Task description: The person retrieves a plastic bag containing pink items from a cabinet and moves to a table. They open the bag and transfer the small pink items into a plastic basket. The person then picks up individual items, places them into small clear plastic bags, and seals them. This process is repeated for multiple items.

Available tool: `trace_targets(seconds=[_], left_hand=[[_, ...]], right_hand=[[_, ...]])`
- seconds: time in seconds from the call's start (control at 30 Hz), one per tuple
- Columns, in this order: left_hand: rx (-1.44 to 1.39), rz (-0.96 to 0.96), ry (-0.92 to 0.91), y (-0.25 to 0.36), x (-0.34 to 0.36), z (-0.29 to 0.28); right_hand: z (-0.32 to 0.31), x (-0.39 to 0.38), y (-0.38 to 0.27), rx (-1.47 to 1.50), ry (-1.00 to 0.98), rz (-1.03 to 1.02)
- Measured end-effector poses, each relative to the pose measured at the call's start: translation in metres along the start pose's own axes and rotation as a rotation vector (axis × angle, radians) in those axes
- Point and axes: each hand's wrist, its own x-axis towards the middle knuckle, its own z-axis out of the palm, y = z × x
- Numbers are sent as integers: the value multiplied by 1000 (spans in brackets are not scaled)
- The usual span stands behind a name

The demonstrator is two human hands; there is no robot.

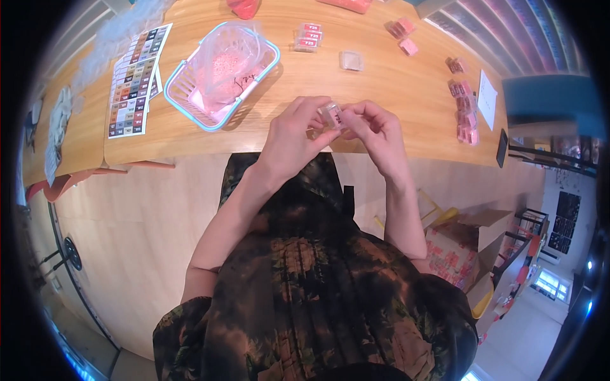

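Note:
Both hands meet over the table's near edge around a small clear plastic box (332,115) with a label on its face. My left hand (293,132) grips its left side between thumb and fingers. On the other side, my right hand (380,131) pinches the box's right edge, thumb and forefinger at the label. To the left stands a white and blue plastic basket (180,95) holding a clear bag of small pink beads (225,70) with handwriting on it. Beyond my hands sits another clear box (351,61), without a visible label. Several clear boxes with red labels (308,38) are grouped farther back.
A colour chart (135,82) lies at the left, near crumpled clear plastic (121,38). Along the right are a row of small pink-filled boxes (466,114), a white paper (487,100) and a black phone-like object (502,148). An open cardboard box (489,238) stands on the floor.

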Motion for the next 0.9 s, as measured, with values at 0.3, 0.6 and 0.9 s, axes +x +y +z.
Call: trace_targets(seconds=[0.3,0.6,0.9], left_hand=[[260,125,-14,20,-9,-8],[190,269,18,20,-12,-7],[-336,-44,-5,36,-2,-22]], right_hand=[[12,-7,-7,81,-57,47],[3,-10,-16,3,-130,47],[-19,-9,-17,366,-70,86]])
